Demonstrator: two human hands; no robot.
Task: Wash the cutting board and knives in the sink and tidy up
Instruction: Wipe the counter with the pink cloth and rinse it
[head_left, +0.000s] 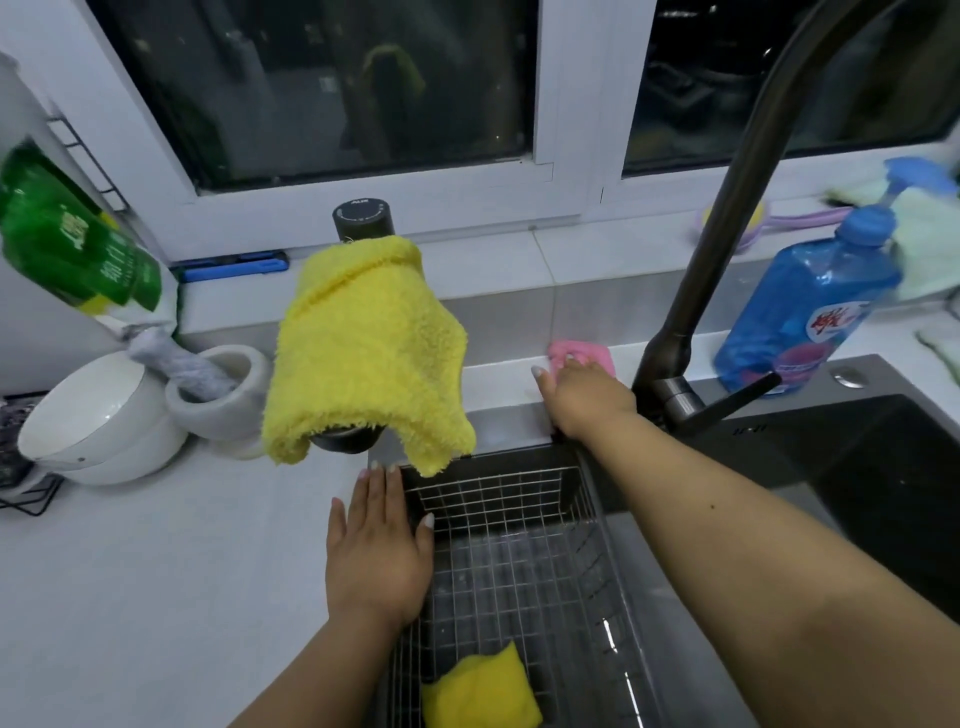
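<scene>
My right hand (584, 397) reaches over the sink's back rim and presses a pink cloth (587, 352) onto the white ledge left of the dark tap (727, 218). My left hand (376, 545) lies flat, fingers apart, on the left edge of the sink where the wire basket (519, 530) sits. A yellow sponge (480, 691) lies in the basket's near corner. The dark sink (883, 493) extends to the right. No cutting board or knife is visible.
A fluffy yellow towel (363, 348) hangs over a dark dispenser at the sink's back left. White bowls (98, 421) and a white cup holding a grey cloth (218, 389) stand on the left counter. A green bottle (67, 234) is far left, a blue detergent bottle (810, 301) right of the tap.
</scene>
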